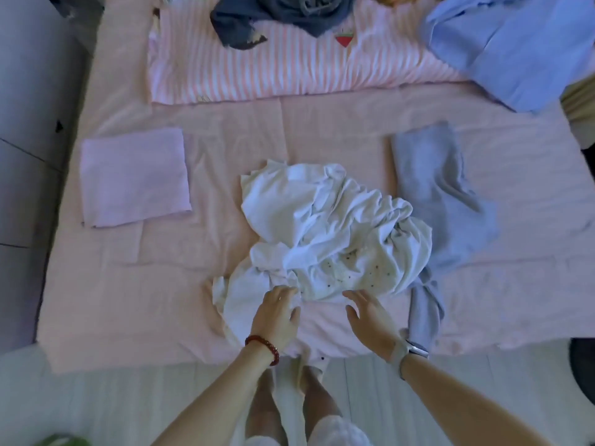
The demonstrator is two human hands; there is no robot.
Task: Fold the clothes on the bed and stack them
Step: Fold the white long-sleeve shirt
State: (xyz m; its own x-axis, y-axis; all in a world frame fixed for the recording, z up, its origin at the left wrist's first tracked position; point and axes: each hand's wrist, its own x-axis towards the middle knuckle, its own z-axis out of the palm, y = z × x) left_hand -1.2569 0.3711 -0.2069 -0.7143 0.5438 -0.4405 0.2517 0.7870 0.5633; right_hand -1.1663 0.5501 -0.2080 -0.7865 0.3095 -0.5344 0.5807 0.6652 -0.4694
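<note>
While the crumpled white garment (325, 233) lay heaped at the centre of the pink bed (225, 123), its near edge was under the left hand (277, 313), whose fingers curled onto the cloth, and the right hand (370, 317) hovered open just beside that edge, palm inward, gripping nothing. A folded pink piece (133, 177) lay well apart at centre left, a grey garment (434, 204) touched the white heap's right side, and a dark blue garment (277, 17) and light blue shirt (515, 49) sat along the top of the frame.
</note>
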